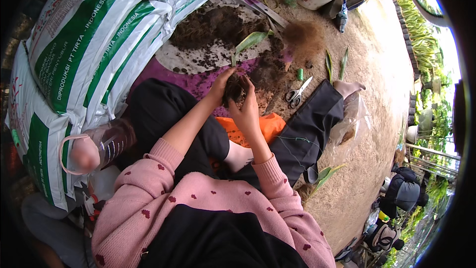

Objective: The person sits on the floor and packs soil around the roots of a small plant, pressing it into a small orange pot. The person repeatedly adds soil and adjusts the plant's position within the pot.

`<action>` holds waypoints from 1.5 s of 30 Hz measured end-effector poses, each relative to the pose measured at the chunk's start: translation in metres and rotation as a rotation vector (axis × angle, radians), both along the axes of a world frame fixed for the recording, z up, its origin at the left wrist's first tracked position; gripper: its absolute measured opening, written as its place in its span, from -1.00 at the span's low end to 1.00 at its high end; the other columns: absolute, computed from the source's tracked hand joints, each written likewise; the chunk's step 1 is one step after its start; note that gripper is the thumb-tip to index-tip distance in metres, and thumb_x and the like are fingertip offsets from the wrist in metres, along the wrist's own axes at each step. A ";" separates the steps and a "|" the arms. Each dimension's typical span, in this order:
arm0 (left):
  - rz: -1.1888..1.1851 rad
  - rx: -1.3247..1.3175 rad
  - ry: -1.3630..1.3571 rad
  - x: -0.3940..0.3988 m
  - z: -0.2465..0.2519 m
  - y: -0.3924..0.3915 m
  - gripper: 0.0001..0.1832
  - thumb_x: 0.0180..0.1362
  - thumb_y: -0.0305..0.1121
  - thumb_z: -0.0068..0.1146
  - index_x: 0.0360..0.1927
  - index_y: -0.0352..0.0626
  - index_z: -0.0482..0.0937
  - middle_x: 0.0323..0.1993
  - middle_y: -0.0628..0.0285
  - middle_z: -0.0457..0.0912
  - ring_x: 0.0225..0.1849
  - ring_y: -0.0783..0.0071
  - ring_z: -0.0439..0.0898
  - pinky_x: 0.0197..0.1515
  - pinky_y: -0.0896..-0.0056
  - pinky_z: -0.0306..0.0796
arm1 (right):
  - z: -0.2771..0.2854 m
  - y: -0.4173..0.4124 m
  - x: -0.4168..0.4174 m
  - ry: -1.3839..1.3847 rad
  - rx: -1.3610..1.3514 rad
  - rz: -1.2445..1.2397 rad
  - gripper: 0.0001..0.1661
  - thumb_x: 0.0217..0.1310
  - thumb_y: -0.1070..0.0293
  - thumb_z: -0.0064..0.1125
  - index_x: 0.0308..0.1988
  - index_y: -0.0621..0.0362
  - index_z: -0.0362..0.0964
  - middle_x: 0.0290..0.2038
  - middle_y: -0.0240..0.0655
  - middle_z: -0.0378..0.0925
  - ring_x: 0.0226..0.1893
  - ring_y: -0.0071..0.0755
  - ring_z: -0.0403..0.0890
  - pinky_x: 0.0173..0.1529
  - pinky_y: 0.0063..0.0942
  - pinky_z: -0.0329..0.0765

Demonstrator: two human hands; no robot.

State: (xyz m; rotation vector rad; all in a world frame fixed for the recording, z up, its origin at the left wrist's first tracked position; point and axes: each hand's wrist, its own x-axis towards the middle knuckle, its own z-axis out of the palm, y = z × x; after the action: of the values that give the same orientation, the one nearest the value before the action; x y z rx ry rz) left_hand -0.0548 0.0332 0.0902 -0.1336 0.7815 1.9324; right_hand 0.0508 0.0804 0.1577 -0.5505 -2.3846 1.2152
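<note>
Between my two hands is a dark, fibrous root ball (232, 91) of a small plant. Its broad green leaf (253, 41) with paler edges rises from the top and bends to the right. My left hand (220, 85) grips the root ball from the left, near the base of the stem. From the right, my right hand (246, 109) cups it, fingers curled against the roots. Below them a purple and white sheet (182, 82) is strewn with dark soil. An orange plastic bag (273, 127) lies under my right wrist.
Scissors (297, 93) and a green thread spool (300, 74) lie right of the sheet, near a clump of brown fibre (305, 41). A heap of dark growing medium (219, 22) sits farther back. Stacked white-green sacks (93, 44) and a large bottle (111, 143) flank the left.
</note>
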 end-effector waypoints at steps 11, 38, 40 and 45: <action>-0.026 0.107 0.116 0.000 -0.013 0.006 -0.72 0.23 -0.09 -0.12 -0.26 -0.08 0.46 -0.40 0.35 0.51 -0.39 0.60 0.48 -0.30 0.52 0.40 | 0.019 0.037 -0.010 -0.215 0.168 0.031 -0.47 -0.06 0.49 0.05 0.02 0.18 0.29 -0.09 -0.14 0.44 -0.05 -0.02 0.41 0.02 -0.25 0.34; -0.123 0.258 0.055 0.012 -0.004 -0.005 -0.81 0.14 -0.21 -0.01 -0.28 -0.09 0.43 -0.34 0.31 0.50 -0.26 0.52 0.51 -0.15 0.46 0.40 | 0.019 -0.009 0.029 -0.148 0.312 -0.094 -0.30 -0.23 0.75 -0.16 0.05 0.18 0.27 0.09 -0.20 0.30 0.21 -0.08 0.17 0.22 -0.21 0.13; -0.127 0.307 0.014 0.012 -0.012 -0.004 -0.80 0.14 -0.22 -0.04 -0.26 -0.12 0.41 -0.34 0.26 0.48 -0.24 0.45 0.49 -0.11 0.42 0.39 | 0.014 -0.021 0.030 -0.192 0.373 -0.115 -0.30 -0.22 0.76 -0.16 0.05 0.16 0.27 0.10 -0.20 0.28 0.19 -0.08 0.18 0.22 -0.21 0.12; -0.099 0.503 -0.090 0.004 -0.029 -0.001 -0.76 0.15 -0.24 -0.11 -0.21 -0.17 0.40 -0.30 0.18 0.49 -0.19 0.33 0.49 -0.03 0.31 0.37 | 0.018 -0.016 0.026 -0.230 0.416 -0.119 -0.30 -0.18 0.69 -0.12 0.08 0.06 0.24 0.11 -0.25 0.28 0.21 -0.16 0.17 0.14 0.04 0.00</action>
State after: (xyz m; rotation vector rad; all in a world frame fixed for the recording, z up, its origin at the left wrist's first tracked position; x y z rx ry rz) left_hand -0.0504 0.0321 0.0616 0.1226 0.2228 1.9534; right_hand 0.0763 0.0643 0.1756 -0.7107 -2.6482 0.6044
